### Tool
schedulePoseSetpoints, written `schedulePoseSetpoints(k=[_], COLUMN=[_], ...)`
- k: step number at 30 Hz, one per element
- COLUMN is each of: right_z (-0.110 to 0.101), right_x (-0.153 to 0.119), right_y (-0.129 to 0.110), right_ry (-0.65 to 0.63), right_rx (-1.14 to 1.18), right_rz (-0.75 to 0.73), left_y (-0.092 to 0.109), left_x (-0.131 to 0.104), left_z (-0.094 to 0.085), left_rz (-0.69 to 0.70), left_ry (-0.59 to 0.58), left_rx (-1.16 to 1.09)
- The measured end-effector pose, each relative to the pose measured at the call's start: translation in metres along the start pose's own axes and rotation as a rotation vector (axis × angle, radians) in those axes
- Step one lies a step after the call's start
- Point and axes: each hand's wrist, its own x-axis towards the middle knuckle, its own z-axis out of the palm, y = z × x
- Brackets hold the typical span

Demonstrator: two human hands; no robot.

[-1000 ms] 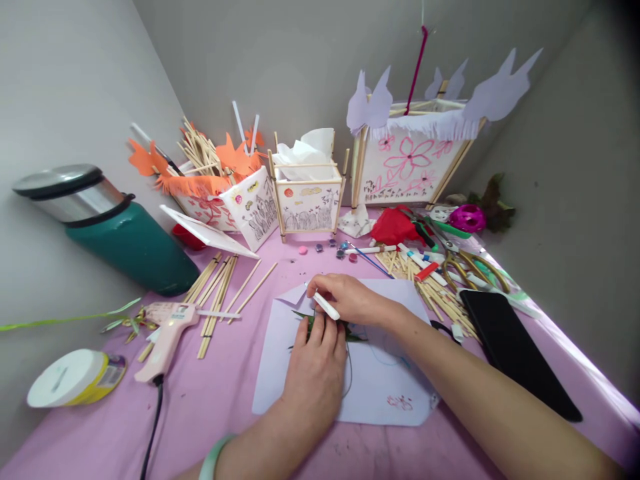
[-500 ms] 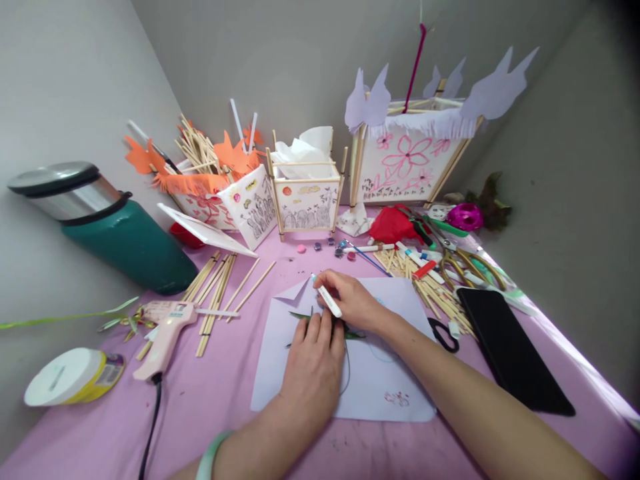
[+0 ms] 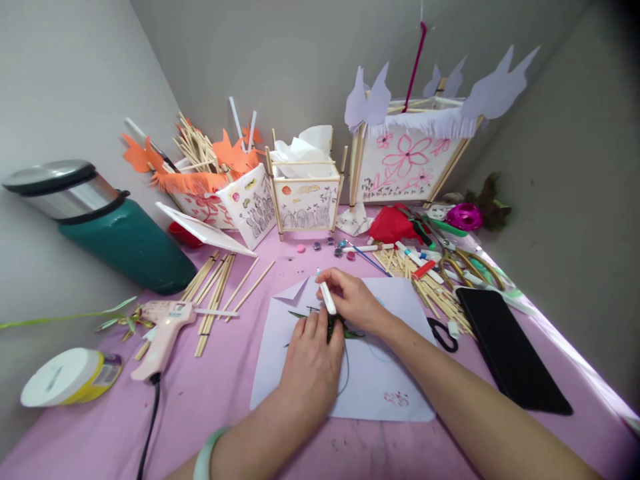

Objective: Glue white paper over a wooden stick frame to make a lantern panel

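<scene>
My right hand [image 3: 347, 298] pinches a slim white marker [image 3: 328, 299], its light-blue end pointing away from me. The marker is tilted over the upper middle of a lilac sheet of paper [image 3: 273, 360] with a folded corner. My left hand [image 3: 313, 357] lies flat, fingers stretched out, over a dark green leafy piece [image 3: 354, 335] on the sheet. Only the thin pointed ends of that piece and a thin curved strand show; its middle is mostly hidden. Pale blue curved lines and a small reddish drawing mark the paper.
A glue gun [image 3: 167, 333], bamboo sticks [image 3: 215, 300] and a teal bottle [image 3: 125, 240] stand or lie to the left. Decorated lanterns [image 3: 307, 203] line the back. On the right are scissors [image 3: 443, 335], a phone [image 3: 513, 350] and a heap of sticks [image 3: 435, 293].
My right hand and the marker have shifted slightly; the marker now stands a little steeper. The left hand stays in place on the green piece.
</scene>
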Motion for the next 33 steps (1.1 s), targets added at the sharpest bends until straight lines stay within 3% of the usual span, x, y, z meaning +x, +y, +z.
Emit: schedulePoseSetpoints(k=[8,18,28,33], right_z=[-0.026,-0.019,-0.02,-0.013], right_x=[-0.025,-0.036,-0.038,-0.04], right_y=[-0.013,-0.014,-0.005,-0.004], right_ry=[0.201,0.13,0.26,0.251], right_rx=[0.198,0.014,0.101,0.07], right_rz=[0.016,-0.089,-0.014,-0.014], left_y=[-0.001,-0.003,-0.004,-0.004], left_x=[-0.001,-0.001,-0.001,0.001], left_z=[0.003,0.007,0.009,0.006], left_rz=[0.02,0.058,0.073,0.06], left_ry=[0.041,0.081,0.102,0.105], left_rx=[0.009,0.033,-0.003,-0.04])
